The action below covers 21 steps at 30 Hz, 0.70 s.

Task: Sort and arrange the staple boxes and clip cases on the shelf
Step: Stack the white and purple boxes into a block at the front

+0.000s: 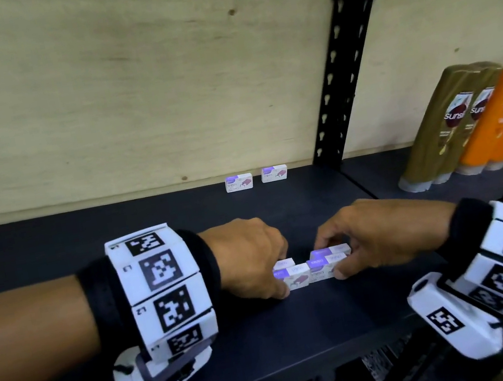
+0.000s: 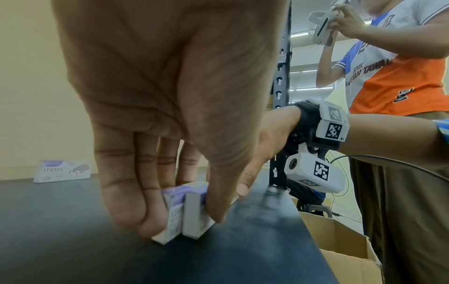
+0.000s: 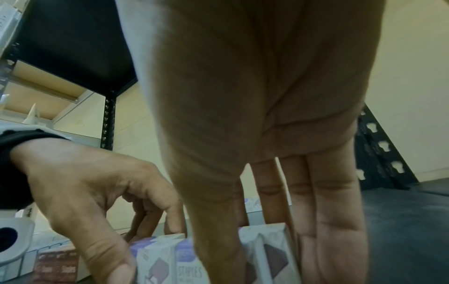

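Dark shelf board (image 1: 204,349): carrying four white staple boxes (image 1: 312,268), standing bunched near its front edge.
Left hand (image 1: 248,258): pinching the left pair between thumb and fingers.
Right hand (image 1: 375,235): gripping the right pair likewise.
Back row: two more boxes (image 1: 256,178) standing apart by the wall.
Risk: the thin upright boxes are likely tipping or sliding off the edge if either pinch is squeezing unevenly.

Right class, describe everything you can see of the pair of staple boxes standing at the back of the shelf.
The two staple boxes are small white cartons with purple corners and a dark red stapler picture. They stand on edge, side by side with a gap between them, fronts facing out, on the black shelf at the pale back wall. Neither hand touches them.
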Each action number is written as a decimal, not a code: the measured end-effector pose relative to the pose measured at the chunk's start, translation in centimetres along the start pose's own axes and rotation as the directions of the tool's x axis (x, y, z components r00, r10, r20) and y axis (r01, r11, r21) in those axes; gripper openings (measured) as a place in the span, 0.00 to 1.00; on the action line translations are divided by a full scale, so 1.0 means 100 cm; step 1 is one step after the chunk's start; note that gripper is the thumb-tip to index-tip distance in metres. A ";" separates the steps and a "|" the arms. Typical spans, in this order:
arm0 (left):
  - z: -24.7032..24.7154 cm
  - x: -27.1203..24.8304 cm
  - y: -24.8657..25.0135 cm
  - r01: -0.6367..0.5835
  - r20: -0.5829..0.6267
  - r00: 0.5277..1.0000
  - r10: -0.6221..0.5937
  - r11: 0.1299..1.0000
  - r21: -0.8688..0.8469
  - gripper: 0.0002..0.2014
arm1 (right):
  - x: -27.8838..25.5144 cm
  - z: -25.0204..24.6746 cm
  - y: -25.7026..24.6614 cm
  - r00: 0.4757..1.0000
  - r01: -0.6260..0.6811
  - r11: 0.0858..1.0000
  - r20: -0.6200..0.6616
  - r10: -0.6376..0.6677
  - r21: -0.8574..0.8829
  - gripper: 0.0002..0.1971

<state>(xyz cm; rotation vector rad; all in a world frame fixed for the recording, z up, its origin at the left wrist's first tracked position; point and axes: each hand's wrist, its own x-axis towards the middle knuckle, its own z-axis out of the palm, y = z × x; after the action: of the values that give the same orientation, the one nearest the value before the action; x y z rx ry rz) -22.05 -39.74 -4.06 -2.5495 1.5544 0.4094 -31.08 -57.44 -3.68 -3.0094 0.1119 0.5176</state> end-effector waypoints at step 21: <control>0.005 0.003 0.003 -0.002 -0.042 0.999 0.000 0.998 -0.063 0.21 | 0.002 -0.004 -0.009 0.999 0.011 1.000 0.048 -0.011 0.002 0.18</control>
<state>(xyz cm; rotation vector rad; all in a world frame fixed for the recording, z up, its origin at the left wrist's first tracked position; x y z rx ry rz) -22.26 -40.02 -4.63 -2.6209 1.5817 0.4141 -30.68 -56.58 -3.36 -2.9918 0.0917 0.5878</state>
